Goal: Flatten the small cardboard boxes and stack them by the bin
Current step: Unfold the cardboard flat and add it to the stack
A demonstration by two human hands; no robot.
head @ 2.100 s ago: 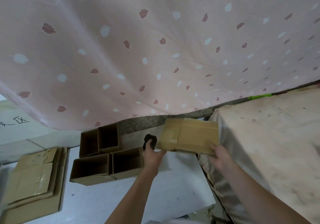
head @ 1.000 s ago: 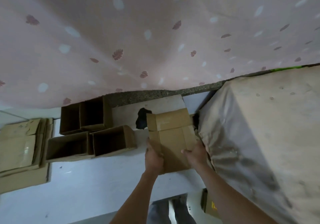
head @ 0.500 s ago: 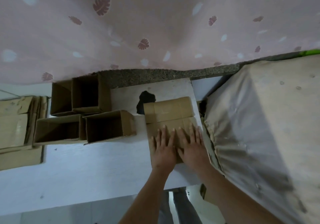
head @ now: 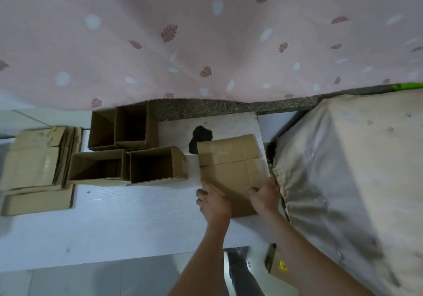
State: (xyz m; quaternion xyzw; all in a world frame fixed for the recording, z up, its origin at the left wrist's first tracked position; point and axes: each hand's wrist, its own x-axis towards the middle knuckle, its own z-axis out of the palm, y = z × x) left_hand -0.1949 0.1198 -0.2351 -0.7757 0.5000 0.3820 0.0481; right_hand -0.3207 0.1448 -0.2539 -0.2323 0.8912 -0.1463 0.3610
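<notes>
— How does that flattened box (head: 232,169) handle, and where do you take hold of it?

— I judge it light and stiff across the panels but floppy at the creases, a bit slick where the tape runs. I hold it at its near corners: my left hand (head: 214,202) curls its fingers (head: 202,192) over the 7 o'clock corner, my right hand (head: 263,195) pinches the 5 o'clock edge, both closed on the cardboard.

— Where does it lie?

— On the white counter (head: 114,215), at its 3 o'clock end, just beside the covered bed (head: 354,169).

— And its look?

— Plain brown, pressed flat, a fold line crossing it, clear tape down the seam, the far flap at 12 o'clock slightly raised. At 9 o'clock stand four open boxes (head: 128,153) not yet flattened, and beyond them a flat stack (head: 36,165).
</notes>
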